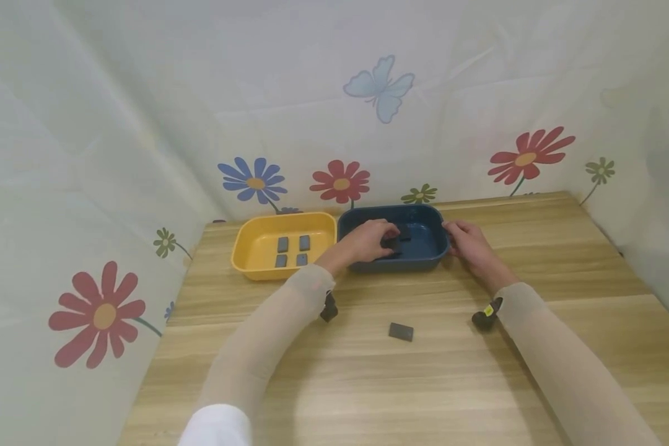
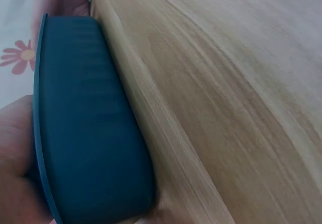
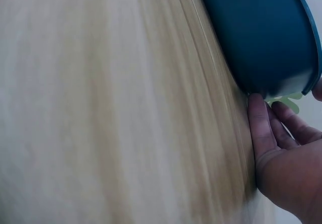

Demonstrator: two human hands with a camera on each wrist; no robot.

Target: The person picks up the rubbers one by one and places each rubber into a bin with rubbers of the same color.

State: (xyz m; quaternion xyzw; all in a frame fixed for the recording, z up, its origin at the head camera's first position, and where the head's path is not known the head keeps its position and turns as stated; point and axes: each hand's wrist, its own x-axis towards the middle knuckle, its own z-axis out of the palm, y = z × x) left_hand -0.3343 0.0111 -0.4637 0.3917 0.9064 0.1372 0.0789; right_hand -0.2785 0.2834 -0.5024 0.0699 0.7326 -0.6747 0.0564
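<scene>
In the head view my left hand [image 1: 369, 240] reaches over the front wall into a dark blue plastic bin [image 1: 426, 243]. Its thumb and fingers are parted above dark pieces on the bin floor, partly hidden by the hand. In the left wrist view the bin's outer wall [image 2: 90, 123] covers most of that hand. At the bin's right end my right hand [image 1: 472, 246] holds the rim, thumb at the edge and fingers [image 3: 259, 121] against the lower outside. A small dark grey rectangular tile [image 1: 401, 332] lies on the table in front.
A yellow bin [image 1: 245, 271] stands against the blue bin's left end, with several grey tiles [image 1: 304, 242] laid apart inside. Both stand near the back of a wood-grain table [image 1: 468, 384]. Behind hangs a pale curtain [image 1: 290, 124] printed with flowers and a butterfly.
</scene>
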